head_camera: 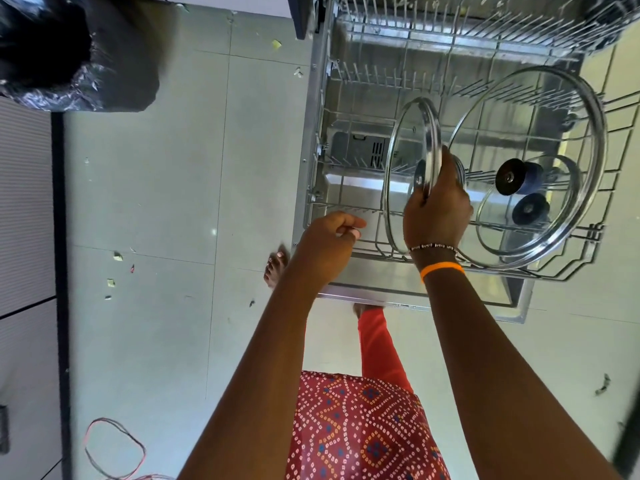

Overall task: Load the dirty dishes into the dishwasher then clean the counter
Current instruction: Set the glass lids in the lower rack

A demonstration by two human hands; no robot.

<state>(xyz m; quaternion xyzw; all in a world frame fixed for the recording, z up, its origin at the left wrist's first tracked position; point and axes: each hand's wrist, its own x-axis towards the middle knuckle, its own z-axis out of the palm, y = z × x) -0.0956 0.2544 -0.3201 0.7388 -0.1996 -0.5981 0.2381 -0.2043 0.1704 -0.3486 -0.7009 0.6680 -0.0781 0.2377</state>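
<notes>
We are loading glass lids into the lower rack (346, 206) of the open dishwasher, looking straight down on it. Our right hand (438, 206) is gripping a small glass lid (403, 161) by its metal rim, fingers wrapped over the edge, holding it upright on edge among the tines near the rack's front edge. Our left hand (332, 237) is hovering just beside the rack's front left corner, fingers loosely curled and holding nothing.

We are judging the loading as partly done. A large glass lid (585, 174) is already leaning in the rack's right half, and another small lid (491, 216) with a dark knob is lying behind or under it; which one is touching the tines we cannot tell. The upper rack (485, 36) at the far side is looking bare from here. The counter is out of view, so we cannot say how many dishes are waiting, and the wiping is presumably not yet begun.

For room, the rack's left half and back rows are standing open, giving plenty of free slots. The tight spot is between the lid we are holding and the large one, whose rims are sitting close. The floor (173, 202) to the left, dotted with scraps, is giving us space to step, with a black bin bag (69, 53) off at the far left.
</notes>
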